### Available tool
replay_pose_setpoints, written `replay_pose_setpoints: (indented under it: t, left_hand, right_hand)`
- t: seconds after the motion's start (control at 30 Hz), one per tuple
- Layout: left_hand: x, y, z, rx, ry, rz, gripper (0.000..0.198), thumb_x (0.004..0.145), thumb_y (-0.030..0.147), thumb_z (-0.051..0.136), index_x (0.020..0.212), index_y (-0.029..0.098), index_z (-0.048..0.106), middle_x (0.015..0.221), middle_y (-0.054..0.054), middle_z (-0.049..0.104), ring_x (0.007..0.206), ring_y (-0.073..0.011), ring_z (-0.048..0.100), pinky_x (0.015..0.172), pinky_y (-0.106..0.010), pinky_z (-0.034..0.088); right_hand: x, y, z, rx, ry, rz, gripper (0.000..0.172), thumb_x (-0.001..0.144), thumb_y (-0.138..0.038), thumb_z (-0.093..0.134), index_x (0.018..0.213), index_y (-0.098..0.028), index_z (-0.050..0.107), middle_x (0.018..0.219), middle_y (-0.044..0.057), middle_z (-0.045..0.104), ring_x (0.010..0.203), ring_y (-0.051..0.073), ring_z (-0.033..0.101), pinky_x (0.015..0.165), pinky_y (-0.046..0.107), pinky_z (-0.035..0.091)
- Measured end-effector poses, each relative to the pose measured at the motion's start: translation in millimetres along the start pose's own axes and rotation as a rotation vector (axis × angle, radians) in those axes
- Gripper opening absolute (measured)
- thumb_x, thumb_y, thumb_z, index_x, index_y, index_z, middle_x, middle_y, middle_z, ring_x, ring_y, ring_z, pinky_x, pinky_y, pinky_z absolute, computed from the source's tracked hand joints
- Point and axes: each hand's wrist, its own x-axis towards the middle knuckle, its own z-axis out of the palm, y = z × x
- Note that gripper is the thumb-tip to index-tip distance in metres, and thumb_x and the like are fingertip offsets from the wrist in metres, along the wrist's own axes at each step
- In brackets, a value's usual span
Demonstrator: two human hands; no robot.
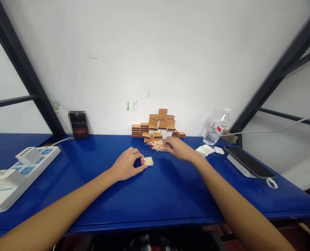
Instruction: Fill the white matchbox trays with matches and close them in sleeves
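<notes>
We cannot make out much under the right hand (177, 148). It lies palm down near the back edge of the bench (157, 198), with its fingers bent onto the right side of a loose heap of matches (155, 145). The fingertips are hidden, so we cannot tell whether they pinch a match or only rest on the heap.

The left hand (127, 164) is easier to read. Its fingers and thumb close loosely on the left end of a small open box (148, 161), which lies flat on the bench around the middle, just in front of the heap. We see red match heads inside the box, but the hand covers its left end. Both forearms run out of the picture at the front edge.

Behind the heap, a stack (158, 125) of brown matchboxes leans against the wall (155, 52). Its lowest rows are partly masked by the matches and the right hand.

Towards the right end we see:
- a plastic bottle (217, 129)
- some small white items (208, 150) too small to name
- a dark phone (250, 162) propped on a stand
- a white cable (275, 131) running off to the right

At the left end a white power strip (21, 170) is cut off by the picture's edge. A black object (78, 124) by the wall is blurred out. Nothing lies between the two hands and the box.
</notes>
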Motion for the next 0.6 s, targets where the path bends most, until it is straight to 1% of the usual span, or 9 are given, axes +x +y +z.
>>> replay_pose_setpoints:
  t: [0.13,0.23,0.4,0.6]
  left_hand:
    - [1,-1,0.8,0.037,0.004,-0.021,0.028,0.093,0.045,0.068,0.108,0.022,0.073,0.098,-0.007,0.069,0.093,-0.0255,0.059,0.085,-0.041,0.05]
    - [1,-1,0.9,0.052,-0.009,-0.022,0.029,0.093,0.045,0.068,0.109,0.022,0.072,0.092,-0.006,0.067,0.09,-0.0246,0.058,0.082,-0.039,0.049]
    - [1,-1,0.5,0.037,-0.024,-0.016,0.028,0.093,0.047,0.068,0.107,0.022,0.072,0.094,-0.005,0.066,0.091,-0.0241,0.058,0.082,-0.038,0.048]
    - [2,-1,0.2,0.035,-0.042,-0.007,0.029,0.094,0.047,0.067,0.109,0.022,0.071,0.095,-0.005,0.066,0.092,-0.0242,0.058,0.082,-0.039,0.048]
  right_hand:
    - [-3,-29,14,0.043,-0.056,-0.098,0.009,0.096,-0.022,0.066,0.088,-0.017,0.066,0.089,0.005,0.068,0.079,0.017,0.059,0.07,0.027,0.04]
    - [-5,-41,23,0.019,-0.075,-0.112,0.007,0.096,-0.021,0.068,0.09,-0.018,0.066,0.089,0.005,0.067,0.08,0.018,0.059,0.071,0.027,0.039]
    - [-6,-48,32,0.004,-0.1,-0.152,0.004,0.096,-0.018,0.067,0.093,-0.018,0.066,0.094,0.005,0.067,0.085,0.018,0.059,0.073,0.028,0.039]
    - [-6,-46,31,0.0,-0.111,-0.19,0.006,0.1,-0.018,0.062,0.096,-0.019,0.066,0.099,0.006,0.065,0.091,0.02,0.059,0.078,0.03,0.042]
